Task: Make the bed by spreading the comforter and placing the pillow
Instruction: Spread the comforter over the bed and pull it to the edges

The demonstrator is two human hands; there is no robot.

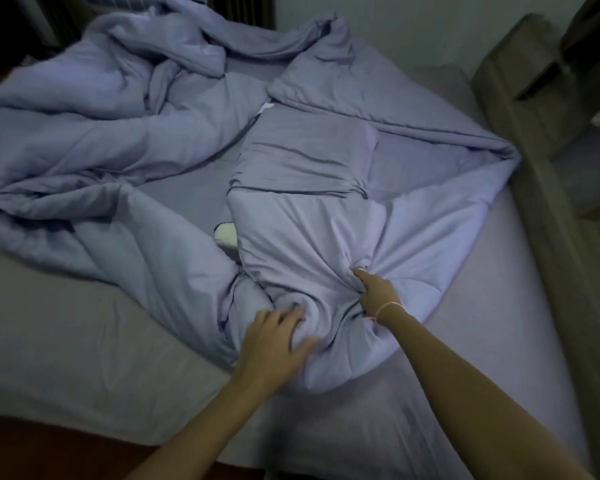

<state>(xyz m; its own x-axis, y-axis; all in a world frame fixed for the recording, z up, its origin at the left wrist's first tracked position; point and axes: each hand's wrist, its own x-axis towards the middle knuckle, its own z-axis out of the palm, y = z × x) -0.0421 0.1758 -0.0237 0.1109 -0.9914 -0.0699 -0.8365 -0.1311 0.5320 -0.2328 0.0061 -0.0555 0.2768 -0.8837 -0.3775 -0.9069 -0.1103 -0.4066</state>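
left hand [274,336] grasping comforter [302,237] near bed [84,358] front edge | right hand [378,294] clenched in a fold | risk: bunched layers, uneven spread

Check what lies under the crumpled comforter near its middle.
The comforter lies bunched on the fitted sheet. A small white object pokes out from under a fold; the rest of it is covered, so I cannot identify it. Both hands grip the comforter's near edge.
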